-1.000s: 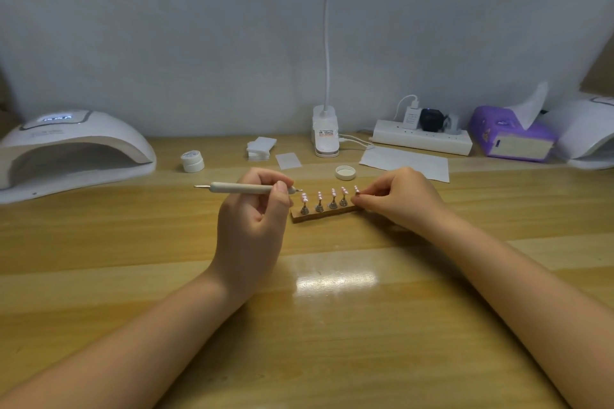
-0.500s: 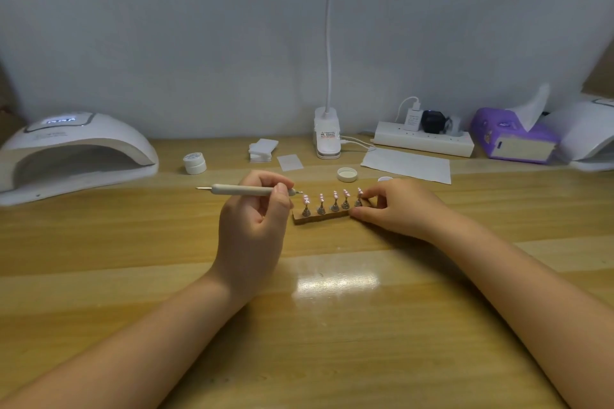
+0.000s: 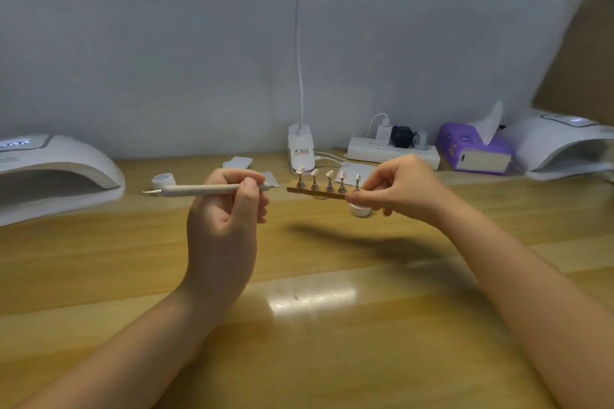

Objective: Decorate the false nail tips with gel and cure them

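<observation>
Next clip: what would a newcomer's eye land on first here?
Probably the wooden strip with five nail tips on small stands, held above the desk by the right hand pinching its right end. Beside it, the left hand grips a dotting pen held level, pointing at the strip.

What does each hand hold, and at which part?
The left hand grips the dotting pen near its right tip. The right hand pinches the wooden nail-tip stand at its right end, lifted off the table.
</observation>
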Demonstrator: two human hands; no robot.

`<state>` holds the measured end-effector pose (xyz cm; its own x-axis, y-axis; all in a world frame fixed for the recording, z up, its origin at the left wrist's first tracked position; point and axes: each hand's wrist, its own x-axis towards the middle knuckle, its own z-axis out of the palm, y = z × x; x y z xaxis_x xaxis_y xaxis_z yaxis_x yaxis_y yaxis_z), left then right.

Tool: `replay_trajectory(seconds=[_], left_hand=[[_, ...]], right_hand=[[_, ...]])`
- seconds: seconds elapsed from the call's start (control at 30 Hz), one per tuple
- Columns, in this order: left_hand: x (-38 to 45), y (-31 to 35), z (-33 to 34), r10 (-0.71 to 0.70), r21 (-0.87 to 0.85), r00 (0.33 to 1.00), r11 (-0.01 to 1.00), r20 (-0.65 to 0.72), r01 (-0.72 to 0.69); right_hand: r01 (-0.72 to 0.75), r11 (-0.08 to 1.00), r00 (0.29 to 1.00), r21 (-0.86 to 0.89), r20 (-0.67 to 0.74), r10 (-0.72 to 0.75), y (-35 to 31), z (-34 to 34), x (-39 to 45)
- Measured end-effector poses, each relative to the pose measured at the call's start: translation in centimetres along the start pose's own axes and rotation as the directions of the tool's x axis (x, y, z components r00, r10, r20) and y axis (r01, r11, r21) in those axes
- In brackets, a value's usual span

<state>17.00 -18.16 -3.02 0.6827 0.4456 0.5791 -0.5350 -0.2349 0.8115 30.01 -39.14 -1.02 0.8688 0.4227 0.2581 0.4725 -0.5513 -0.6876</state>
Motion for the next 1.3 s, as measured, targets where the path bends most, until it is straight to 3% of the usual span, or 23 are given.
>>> replay_trajectory(seconds=[0.13, 0.23, 0.4, 0.6, 0.77, 0.93, 1.17, 1.3], left_hand=[[0.2, 0.0, 2.7, -0.126, -0.068, 0.987, 0.989, 0.098, 0.133], [0.0, -0.5, 6.0, -0.271, -0.122, 0.942, 0.947, 0.199, 0.298], [-0.9, -1.8, 13.3, -0.559, -0.283, 0.762, 0.711, 0.327, 0.643], [-1.6, -2.5, 21.5, -0.641, -0.268, 0.608, 0.553, 0.469, 0.789], [-2.3, -3.2, 23.5, -0.617, -0.290, 0.622, 0.558, 0.482, 0.778], [-1.9, -3.8, 22.7, -0.653, -0.338, 0.619, 0.519, 0.436, 0.785], [-1.9, -3.5, 23.0, -0.654, -0.373, 0.627, 0.504, 0.424, 0.779], [-1.8, -3.7, 23.4, -0.657, -0.383, 0.624, 0.494, 0.422, 0.780]], right_hand=[[-0.078, 0.995, 0.984, -0.068, -0.169, 0.065, 1.8, -4.9, -0.5], [-0.173, 0.979, 0.946, -0.109, -0.295, 0.135, 5.2, -9.3, -2.6], [-0.460, 0.871, 0.796, -0.173, -0.515, 0.318, 11.7, -16.2, -7.3], [-0.634, 0.764, 0.613, -0.117, -0.679, 0.404, 17.7, -20.0, -9.2], [-0.736, 0.663, 0.546, -0.139, -0.702, 0.458, 20.9, -20.1, -6.9], [-0.759, 0.646, 0.469, -0.073, -0.749, 0.467, 23.6, -20.5, -4.0], [-0.767, 0.640, 0.410, 0.040, -0.738, 0.537, 26.3, -20.8, -1.9], [-0.788, 0.616, 0.412, 0.021, -0.726, 0.551, 26.7, -21.4, -0.3]])
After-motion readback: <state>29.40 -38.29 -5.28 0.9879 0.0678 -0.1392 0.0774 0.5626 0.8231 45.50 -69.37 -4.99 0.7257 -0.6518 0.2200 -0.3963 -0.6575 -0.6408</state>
